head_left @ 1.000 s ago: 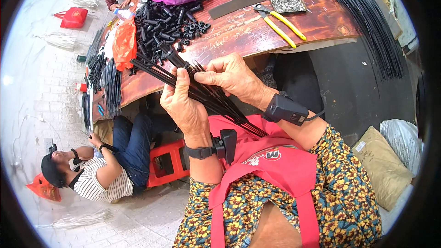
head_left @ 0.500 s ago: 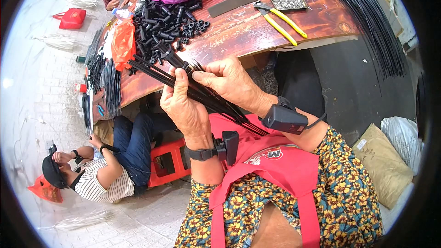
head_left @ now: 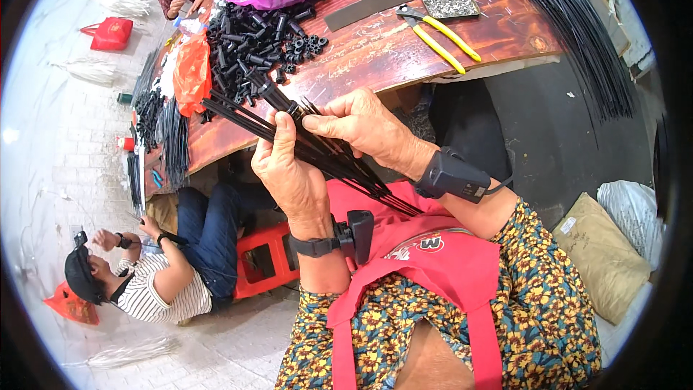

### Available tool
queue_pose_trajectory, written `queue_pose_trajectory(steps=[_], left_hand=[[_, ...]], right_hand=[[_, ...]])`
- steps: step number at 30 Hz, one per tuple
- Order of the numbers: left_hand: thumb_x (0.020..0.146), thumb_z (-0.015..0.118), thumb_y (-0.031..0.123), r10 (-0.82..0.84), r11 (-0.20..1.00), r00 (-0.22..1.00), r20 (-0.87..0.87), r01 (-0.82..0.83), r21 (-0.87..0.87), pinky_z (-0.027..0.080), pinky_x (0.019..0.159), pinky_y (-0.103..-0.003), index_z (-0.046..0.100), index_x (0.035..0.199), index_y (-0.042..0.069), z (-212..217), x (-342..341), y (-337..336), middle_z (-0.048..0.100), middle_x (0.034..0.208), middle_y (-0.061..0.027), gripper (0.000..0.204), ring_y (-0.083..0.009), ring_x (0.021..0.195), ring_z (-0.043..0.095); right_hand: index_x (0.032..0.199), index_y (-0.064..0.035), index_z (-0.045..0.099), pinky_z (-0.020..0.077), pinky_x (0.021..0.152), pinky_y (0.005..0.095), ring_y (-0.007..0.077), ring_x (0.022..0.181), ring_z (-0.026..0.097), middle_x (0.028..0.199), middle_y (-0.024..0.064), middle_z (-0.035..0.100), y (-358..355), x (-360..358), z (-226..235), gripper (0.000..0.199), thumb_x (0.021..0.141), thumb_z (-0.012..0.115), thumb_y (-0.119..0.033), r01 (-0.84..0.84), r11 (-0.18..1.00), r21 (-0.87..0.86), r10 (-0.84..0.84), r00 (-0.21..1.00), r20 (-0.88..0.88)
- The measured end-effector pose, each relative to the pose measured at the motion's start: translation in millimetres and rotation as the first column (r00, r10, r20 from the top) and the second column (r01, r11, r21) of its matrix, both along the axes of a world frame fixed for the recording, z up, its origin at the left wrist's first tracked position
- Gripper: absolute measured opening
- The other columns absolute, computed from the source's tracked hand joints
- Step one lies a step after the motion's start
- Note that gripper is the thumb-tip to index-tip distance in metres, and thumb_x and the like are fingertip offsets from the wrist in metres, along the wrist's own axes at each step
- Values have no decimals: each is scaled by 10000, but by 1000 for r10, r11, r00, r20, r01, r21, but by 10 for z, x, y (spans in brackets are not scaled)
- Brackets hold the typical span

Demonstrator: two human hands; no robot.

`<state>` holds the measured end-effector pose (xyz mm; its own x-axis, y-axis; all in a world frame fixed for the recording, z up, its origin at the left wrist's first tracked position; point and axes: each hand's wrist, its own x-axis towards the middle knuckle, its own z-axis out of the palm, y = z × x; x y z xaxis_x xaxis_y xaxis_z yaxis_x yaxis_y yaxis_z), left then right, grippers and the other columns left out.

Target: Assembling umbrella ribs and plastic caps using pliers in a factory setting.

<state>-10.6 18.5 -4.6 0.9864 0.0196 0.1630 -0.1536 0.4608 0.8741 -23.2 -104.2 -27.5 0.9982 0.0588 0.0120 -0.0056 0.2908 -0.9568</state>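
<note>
A reddish-brown wooden table stretches ahead of me, bearing a heap of short black plastic tubes and a pair of yellow-handled pliers. The bundle of long, thin black rods slants through my grip, just off the table's edge, its lower end over my red cloth apron. I judge this to be a fitting or lining-up step at the dark tubular piece projecting past my fingertips; the next move likely calls for a steady left hold and small right-hand adjustments. My left hand rises nearly upright, thumb uppermost, closed around the rods. My right hand comes in slantwise, thumb and fingers narrowed on the rods beside my left thumb — the exact contact is hidden.
</note>
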Motion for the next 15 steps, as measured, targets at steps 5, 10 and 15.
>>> queue_pose_trajectory(steps=[5,10,15], left_hand=[[894,615,67,4,1000,1000,-2,-4,4,501,703,-241,606,991,-29,19,-11,38,643,869,-64,136,-118,759,611],[892,624,72,30,998,999,16,-31,57,505,677,-241,614,976,-31,44,-22,40,643,867,-60,133,-111,736,607],[888,628,75,53,993,998,36,-56,105,520,647,-246,614,934,-34,148,104,-6,642,839,-66,120,-121,706,619]], right_hand=[[826,-47,710,339,395,189,12,475,456,592,-44,562,49,-10,-11,258,868,650,-294,3,1000,12,-3,1000,18],[738,15,683,389,490,257,25,582,475,577,-32,552,71,-45,105,252,850,644,-207,77,996,-50,-71,992,104],[789,6,687,387,505,239,19,604,475,613,-32,572,206,54,31,233,880,622,-199,150,988,-21,-144,974,177]])
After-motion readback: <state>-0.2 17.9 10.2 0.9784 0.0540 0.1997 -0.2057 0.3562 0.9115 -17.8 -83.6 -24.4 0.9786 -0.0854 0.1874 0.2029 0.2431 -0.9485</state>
